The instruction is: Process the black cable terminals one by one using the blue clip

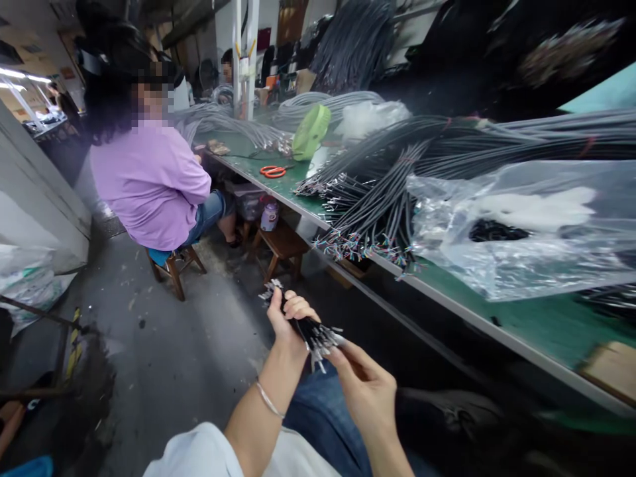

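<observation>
A bundle of short black cables (312,330) with stripped, silvery ends lies in my left hand (291,317), whose fingers are wrapped around its middle. One set of ends sticks out past my left thumb, and the other fans out toward my right hand (366,384). The thumb and index finger of my right hand are pinched together at the tip of a cable on this near end. Exactly how much they grip is too small to tell. Both hands are above my lap, apart from the green bench (462,291).
Long grey cables (392,192) with coloured wire ends lie along the bench, beside a clear plastic bag (536,232). Farther back are orange-handled scissors (273,171) and a green fan (311,132). A person in a purple top (149,179) sits at left near a wooden stool (281,244).
</observation>
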`<state>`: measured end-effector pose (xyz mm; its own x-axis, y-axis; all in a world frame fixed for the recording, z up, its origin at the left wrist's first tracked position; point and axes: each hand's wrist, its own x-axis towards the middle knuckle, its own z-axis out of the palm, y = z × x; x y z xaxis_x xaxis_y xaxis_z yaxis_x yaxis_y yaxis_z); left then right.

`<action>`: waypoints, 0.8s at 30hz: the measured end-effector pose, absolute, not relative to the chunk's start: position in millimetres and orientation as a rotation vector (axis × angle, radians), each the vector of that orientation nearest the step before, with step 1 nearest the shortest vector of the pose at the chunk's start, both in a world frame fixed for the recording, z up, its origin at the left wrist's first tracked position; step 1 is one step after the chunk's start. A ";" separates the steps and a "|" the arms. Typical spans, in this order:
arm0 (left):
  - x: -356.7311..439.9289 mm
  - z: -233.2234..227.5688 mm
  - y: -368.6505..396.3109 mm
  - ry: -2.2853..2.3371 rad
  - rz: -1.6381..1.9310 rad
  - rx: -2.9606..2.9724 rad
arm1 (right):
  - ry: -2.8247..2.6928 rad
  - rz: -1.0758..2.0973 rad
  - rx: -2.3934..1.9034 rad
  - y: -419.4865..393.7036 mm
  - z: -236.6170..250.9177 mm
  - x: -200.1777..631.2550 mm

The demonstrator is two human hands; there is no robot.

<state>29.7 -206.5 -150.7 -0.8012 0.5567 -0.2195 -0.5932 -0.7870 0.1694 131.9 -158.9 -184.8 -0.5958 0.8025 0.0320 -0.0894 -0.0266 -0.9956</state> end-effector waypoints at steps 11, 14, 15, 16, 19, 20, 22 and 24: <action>4.8 -184.6 -226.4 0.406 2.591 -0.096 | -1.949 0.997 -0.415 -179.8 -182.8 111.8; -3.4 -186.4 -221.0 0.399 2.598 -0.034 | -1.965 0.788 -0.307 -178.1 -176.8 112.1; -6.3 -185.5 -218.4 0.392 2.600 -0.013 | -1.962 0.770 -0.302 -176.0 -173.7 112.4; -8.9 -183.9 -215.8 0.385 2.603 0.008 | -1.954 0.773 -0.319 -173.3 -170.1 112.7; -14.2 -176.0 -208.8 0.386 2.612 0.065 | -1.904 0.913 -0.438 -164.3 -157.9 113.7; -14.7 -173.0 -206.9 0.394 2.615 0.080 | -1.878 1.000 -0.477 -161.9 -154.0 113.9; -14.7 -168.2 -203.9 0.421 2.618 0.101 | -1.815 1.205 -0.527 -159.1 -147.0 114.4; -14.3 -166.0 -201.7 0.453 2.610 0.116 | -1.772 1.362 -0.550 -158.6 -141.2 114.4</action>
